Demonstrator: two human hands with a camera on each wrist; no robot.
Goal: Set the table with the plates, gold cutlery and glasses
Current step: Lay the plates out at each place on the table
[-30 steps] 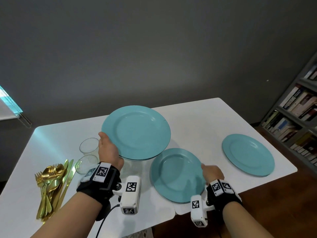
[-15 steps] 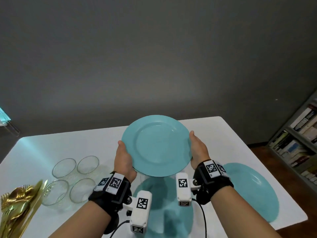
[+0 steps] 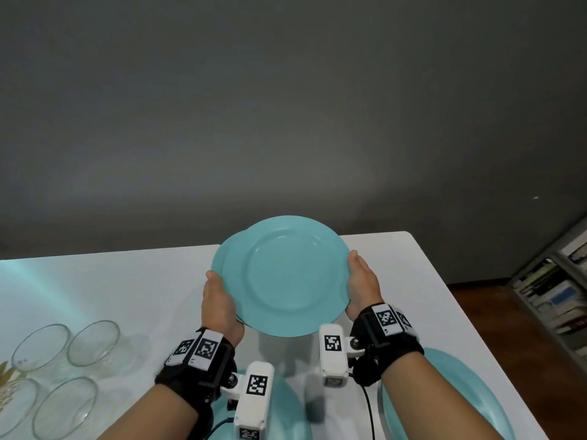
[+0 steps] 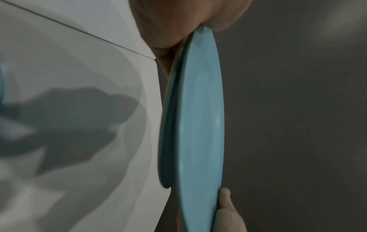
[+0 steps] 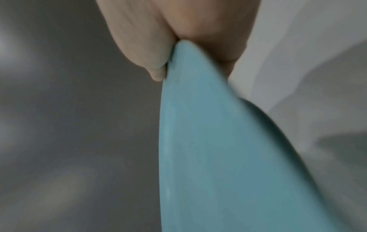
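Observation:
I hold two stacked teal plates [image 3: 286,277] level above the far middle of the white table [image 3: 127,281]. My left hand [image 3: 219,300] grips the left rim, thumb on top. My right hand [image 3: 362,284] grips the right rim. In the left wrist view the top plate [image 4: 200,109] is edge-on with the lower plate [image 4: 168,125] offset behind it. In the right wrist view my thumb pinches the plate [image 5: 218,157] rim. Two more teal plates lie near me, one in the middle [image 3: 286,414] and one at the right [image 3: 444,392]. Several glasses [image 3: 92,341] stand at the left, with the gold cutlery [image 3: 4,376] at the frame edge.
A grey wall rises behind the table's far edge. A bookshelf [image 3: 556,296] stands past the right edge, over a brown floor. Bare tabletop lies under and around the held plates.
My right hand left the near plate and took the stack's right rim. Both hands have carried the stack forward, toward the table's far side.

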